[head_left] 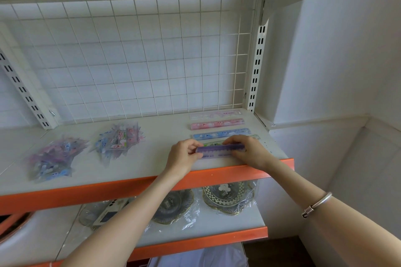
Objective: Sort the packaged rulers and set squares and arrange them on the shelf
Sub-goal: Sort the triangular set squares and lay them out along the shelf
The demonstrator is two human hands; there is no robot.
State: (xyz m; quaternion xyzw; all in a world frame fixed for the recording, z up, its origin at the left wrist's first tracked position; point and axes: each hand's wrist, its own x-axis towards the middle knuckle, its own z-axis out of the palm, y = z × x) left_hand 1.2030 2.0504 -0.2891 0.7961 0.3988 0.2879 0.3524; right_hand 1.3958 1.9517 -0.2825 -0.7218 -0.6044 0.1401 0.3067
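Observation:
A purple packaged ruler (219, 150) lies near the front right of the shelf (152, 162). My left hand (184, 156) pinches its left end and my right hand (247, 149) grips its right end. Just behind it a green ruler (213, 143) shows partly between my hands. Farther back lie a blue ruler (221, 133), a pink ruler (217, 124) and a pale pink ruler (216, 114) in a row. Two loose piles of packaged set squares sit to the left: one in the middle (119, 138), one at the far left (54, 160).
A white wire grid (130, 60) backs the shelf, with slotted uprights (257, 67) at its sides. The shelf's front edge is orange (86, 191). On the lower shelf lie wrapped glass dishes (227, 199). A white wall stands to the right.

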